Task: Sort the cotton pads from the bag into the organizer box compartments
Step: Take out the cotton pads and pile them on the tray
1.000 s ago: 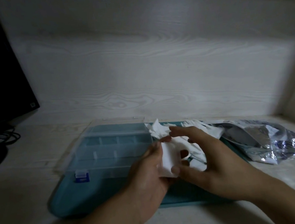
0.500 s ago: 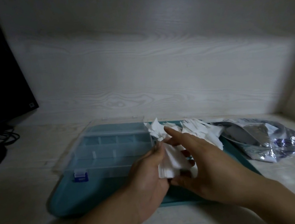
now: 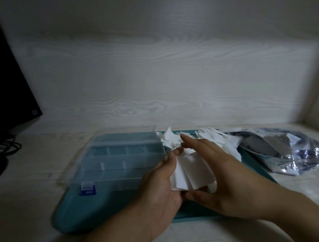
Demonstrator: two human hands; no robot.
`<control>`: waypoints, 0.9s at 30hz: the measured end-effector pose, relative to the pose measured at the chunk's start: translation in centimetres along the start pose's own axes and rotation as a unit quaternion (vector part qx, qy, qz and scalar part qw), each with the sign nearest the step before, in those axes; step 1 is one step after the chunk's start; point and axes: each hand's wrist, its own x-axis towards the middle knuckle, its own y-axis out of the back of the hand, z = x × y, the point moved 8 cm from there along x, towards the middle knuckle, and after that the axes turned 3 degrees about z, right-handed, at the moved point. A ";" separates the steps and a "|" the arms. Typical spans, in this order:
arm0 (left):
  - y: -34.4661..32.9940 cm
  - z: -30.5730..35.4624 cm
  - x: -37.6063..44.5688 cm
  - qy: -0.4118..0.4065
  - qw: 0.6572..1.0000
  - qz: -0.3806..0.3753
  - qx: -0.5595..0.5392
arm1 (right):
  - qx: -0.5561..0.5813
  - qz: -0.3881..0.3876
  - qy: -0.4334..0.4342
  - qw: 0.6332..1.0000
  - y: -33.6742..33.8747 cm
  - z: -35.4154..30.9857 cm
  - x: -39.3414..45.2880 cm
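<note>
Pads: I see a white square stack of cotton pads [image 3: 189, 172], fanned, mid-frame.
Grip: my left hand [image 3: 161, 189] and right hand [image 3: 220, 177] both clasp it.

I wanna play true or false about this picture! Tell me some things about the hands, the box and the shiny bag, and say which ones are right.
1. Both hands hold a stack of white cotton pads. True: the left hand and the right hand grip it together.
2. The organizer box is shut. False: its lid is open.
3. The silver bag lies right of the teal tray. True.
4. The box sits on the bare table. False: it sits on the tray.
5. Loose pads are piled behind the hands. True.
</note>
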 end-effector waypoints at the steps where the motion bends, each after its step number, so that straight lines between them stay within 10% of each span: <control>1: 0.0 0.0 0.0 0.001 1.000 0.006 -0.008 | -0.008 0.000 0.002 1.000 0.3 0.1 0.0; 27: 0.5 -0.3 -0.1 0.025 0.999 0.013 0.025 | -0.012 -0.024 -0.015 1.000 -1.3 -0.8 -0.2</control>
